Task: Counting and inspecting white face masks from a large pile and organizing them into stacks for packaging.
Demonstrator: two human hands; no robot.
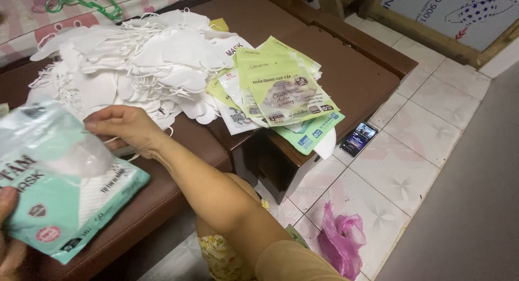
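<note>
Mask pouch (59, 189), green and clear, is held at lower left, gripped at its edge by the left hand (8, 232), only partly seen. Its open top is pinched by the right hand (121, 127). White masks (135, 59) are piled behind, empty pouches (281, 92) beside them on the brown bench (351, 70).

Mask pouch (59, 205) in left hand (8, 238)

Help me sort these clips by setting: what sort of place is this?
Probably a home used for packing work. A heap of white face masks and printed pouches lie on a brown bench, over a tiled floor.
</note>
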